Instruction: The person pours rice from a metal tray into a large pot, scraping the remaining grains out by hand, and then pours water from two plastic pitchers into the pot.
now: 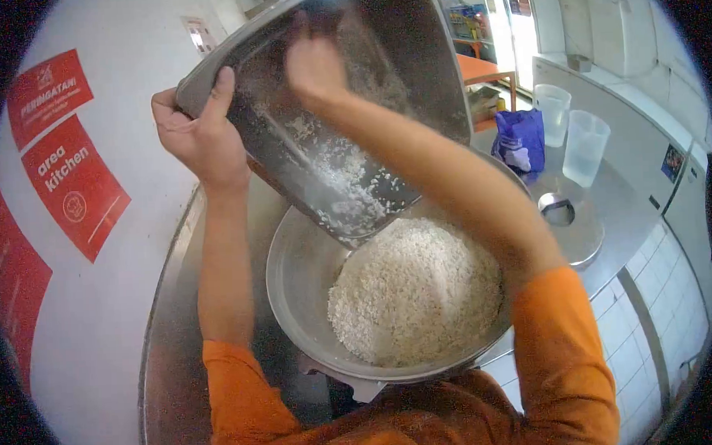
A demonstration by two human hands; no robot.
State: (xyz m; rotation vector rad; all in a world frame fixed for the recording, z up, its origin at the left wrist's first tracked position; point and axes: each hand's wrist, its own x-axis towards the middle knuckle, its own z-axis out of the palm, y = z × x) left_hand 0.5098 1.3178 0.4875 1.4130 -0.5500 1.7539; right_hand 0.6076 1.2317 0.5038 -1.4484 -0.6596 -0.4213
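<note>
Clamping a tilted tub above a basin of white grains, the left hand must hold steady as the blurred right hand, grip unclear, apparently sweeps remnants out.

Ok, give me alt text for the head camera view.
The left hand grips a tilted, dark grey rectangular tub while the blurred right hand reaches into it. Below, a wide, round silvery metal bowl holds a heap of white grains.

R hand blurred, fingers unclear; tub top cut off; bowl rim pt. hidden behind tub; red sign's fine txt illegible.
</note>
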